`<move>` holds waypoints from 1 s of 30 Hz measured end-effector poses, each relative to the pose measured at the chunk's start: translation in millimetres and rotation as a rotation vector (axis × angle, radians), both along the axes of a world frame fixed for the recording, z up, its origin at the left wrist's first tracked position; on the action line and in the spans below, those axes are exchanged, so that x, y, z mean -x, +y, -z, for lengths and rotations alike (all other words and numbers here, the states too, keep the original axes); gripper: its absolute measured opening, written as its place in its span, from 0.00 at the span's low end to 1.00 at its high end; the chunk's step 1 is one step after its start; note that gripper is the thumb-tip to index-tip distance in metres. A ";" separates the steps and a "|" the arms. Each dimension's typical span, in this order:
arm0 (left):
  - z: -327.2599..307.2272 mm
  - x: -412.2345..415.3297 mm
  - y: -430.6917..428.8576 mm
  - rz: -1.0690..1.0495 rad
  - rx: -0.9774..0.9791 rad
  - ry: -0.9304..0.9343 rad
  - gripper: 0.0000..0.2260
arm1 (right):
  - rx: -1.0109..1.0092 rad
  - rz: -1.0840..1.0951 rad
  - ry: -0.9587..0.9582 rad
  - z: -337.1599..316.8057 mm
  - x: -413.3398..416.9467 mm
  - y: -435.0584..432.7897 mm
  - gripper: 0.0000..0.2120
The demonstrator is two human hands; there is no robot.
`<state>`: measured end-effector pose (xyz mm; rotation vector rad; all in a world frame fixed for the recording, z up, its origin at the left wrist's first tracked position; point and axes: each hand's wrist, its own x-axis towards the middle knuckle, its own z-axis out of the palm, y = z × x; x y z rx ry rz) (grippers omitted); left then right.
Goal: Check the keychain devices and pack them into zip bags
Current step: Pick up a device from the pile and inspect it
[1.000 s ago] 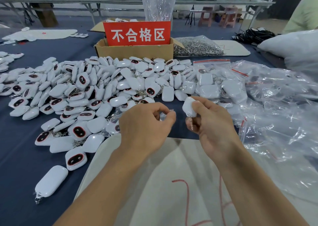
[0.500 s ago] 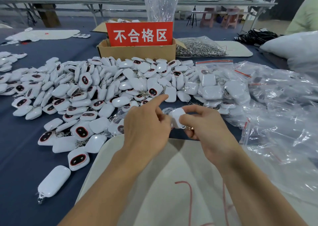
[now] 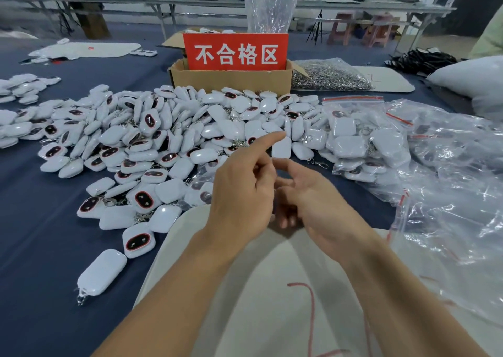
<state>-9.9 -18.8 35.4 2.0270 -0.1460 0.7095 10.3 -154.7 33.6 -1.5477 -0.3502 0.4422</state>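
My left hand (image 3: 242,193) and my right hand (image 3: 321,204) meet above the far edge of a white mat (image 3: 272,288). The left index finger points forward toward the pile of white keychain devices (image 3: 168,139); its other fingers are curled. The right hand's thumb is raised and its fingers curl downward. No device or bag shows between the hands; whatever they hold is hidden. Bagged devices (image 3: 353,144) lie just right of the pile, and loose clear zip bags (image 3: 449,182) with red strips spread further right.
A cardboard box (image 3: 231,80) with a red sign (image 3: 235,53) stands behind the pile. A bag of metal key rings (image 3: 329,76) lies to its right. One device (image 3: 102,272) lies alone near the left front. A white pillow-like bag (image 3: 473,84) sits far right.
The white device that my right hand pinched is no longer visible. My hands have come together, and my left index finger stays stretched forward.
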 end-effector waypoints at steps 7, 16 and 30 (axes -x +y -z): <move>-5.4 -6.5 16.3 -0.258 0.303 -0.038 0.24 | -0.034 0.644 -0.109 3.0 -20.3 -16.0 0.17; -14.6 -4.8 26.3 -0.417 0.220 -0.163 0.22 | 0.745 0.380 -0.551 26.1 -57.3 19.8 0.31; -1.8 -10.0 32.0 -0.233 0.153 0.181 0.13 | 0.474 0.778 -0.440 16.9 -11.7 -5.0 0.19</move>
